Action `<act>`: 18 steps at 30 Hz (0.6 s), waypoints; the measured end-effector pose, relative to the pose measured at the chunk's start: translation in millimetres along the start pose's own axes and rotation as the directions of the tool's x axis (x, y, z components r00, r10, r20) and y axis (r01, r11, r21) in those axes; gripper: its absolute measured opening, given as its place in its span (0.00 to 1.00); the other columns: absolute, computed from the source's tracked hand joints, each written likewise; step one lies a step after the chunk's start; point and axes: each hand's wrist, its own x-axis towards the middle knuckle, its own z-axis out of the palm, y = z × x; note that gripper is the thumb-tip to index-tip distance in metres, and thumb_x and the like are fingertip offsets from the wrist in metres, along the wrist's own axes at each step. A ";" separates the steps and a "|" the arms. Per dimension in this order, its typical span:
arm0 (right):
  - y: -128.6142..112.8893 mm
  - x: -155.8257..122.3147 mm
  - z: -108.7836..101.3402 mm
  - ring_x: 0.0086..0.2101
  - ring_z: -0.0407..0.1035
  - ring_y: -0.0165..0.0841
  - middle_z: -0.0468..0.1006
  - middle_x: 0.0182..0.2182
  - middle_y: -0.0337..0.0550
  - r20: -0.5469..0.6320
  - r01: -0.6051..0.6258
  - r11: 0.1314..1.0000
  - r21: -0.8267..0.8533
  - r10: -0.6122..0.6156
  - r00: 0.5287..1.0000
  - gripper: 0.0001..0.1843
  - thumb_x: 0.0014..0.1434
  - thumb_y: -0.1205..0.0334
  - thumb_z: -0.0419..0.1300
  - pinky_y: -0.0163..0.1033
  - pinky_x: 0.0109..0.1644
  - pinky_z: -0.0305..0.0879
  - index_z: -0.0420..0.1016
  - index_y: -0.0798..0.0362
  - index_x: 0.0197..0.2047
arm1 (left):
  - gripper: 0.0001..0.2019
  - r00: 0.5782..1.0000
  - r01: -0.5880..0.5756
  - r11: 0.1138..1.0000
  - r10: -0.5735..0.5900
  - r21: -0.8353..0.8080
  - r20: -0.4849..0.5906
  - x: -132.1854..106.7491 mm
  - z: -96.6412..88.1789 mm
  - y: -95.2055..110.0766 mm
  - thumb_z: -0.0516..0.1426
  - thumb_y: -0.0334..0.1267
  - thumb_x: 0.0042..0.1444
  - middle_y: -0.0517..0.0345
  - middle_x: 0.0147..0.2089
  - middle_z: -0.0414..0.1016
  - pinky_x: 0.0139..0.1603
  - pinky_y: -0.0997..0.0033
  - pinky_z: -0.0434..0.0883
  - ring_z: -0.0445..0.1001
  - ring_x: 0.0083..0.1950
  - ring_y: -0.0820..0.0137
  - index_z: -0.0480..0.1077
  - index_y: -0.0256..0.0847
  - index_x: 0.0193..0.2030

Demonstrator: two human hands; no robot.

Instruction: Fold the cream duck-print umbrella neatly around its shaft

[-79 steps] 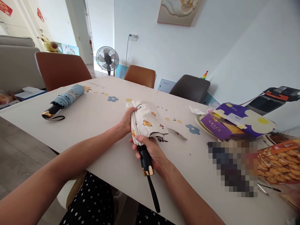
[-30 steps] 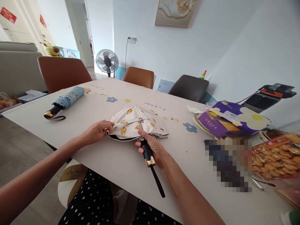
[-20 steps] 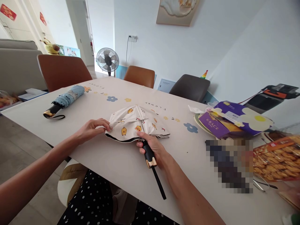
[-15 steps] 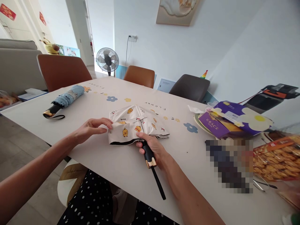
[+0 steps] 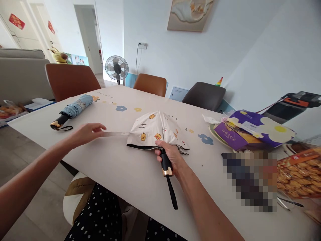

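Observation:
A cream folding umbrella point(image 5: 156, 132) printed with small yellow ducks lies half folded on the table point(image 5: 117, 167). My right hand point(image 5: 170, 157) is closed around its black handle, whose gold ring and black wrist loop stick out toward me. My left hand point(image 5: 86, 133) pinches the umbrella's closing strap point(image 5: 116, 134) and holds it pulled out taut to the left, well apart from the canopy.
A rolled blue umbrella point(image 5: 72, 110) lies at the table's far left. A purple box point(image 5: 240, 130) on a plate and a snack packet point(image 5: 298, 174) crowd the right side. Brown chairs point(image 5: 70, 80) stand along the far edges; a fan point(image 5: 116, 68) stands behind.
My left hand let go of the canopy's edge, took the strap and drew it out leftward. The canopy now stands more cone-shaped; my right hand stays on the handle.

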 end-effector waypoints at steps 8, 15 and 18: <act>5.0 -9.8 20.8 0.14 0.58 0.24 0.66 0.18 0.34 -0.026 0.078 0.997 0.002 -0.078 0.997 0.14 0.42 0.66 0.65 0.28 0.08 0.55 0.67 0.57 0.34 | 0.13 0.895 -0.371 0.904 0.288 -0.210 -0.339 9.8 60.8 80.8 0.49 0.41 0.55 0.54 0.49 0.72 0.52 0.65 0.64 0.69 0.51 0.66 0.69 0.42 0.44; 11.0 -9.1 25.3 0.13 0.57 0.24 0.63 0.15 0.31 -0.015 0.116 0.991 -0.073 -0.118 0.993 0.15 0.41 0.66 0.64 0.29 0.08 0.56 0.68 0.57 0.35 | 0.29 0.975 -0.218 0.924 0.191 -0.314 -0.116 27.9 136.6 136.1 0.45 0.45 0.58 0.41 0.69 0.40 0.66 0.60 0.43 0.37 0.70 0.62 0.48 0.31 0.63; 12.7 -6.2 24.7 0.13 0.56 0.24 0.64 0.15 0.31 -0.024 0.142 0.986 -0.084 -0.144 0.989 0.14 0.40 0.67 0.62 0.29 0.08 0.56 0.68 0.57 0.34 | 0.27 0.992 -0.117 0.889 0.081 -0.442 -0.099 32.0 146.4 140.6 0.44 0.44 0.59 0.41 0.70 0.39 0.66 0.62 0.42 0.36 0.70 0.63 0.48 0.32 0.63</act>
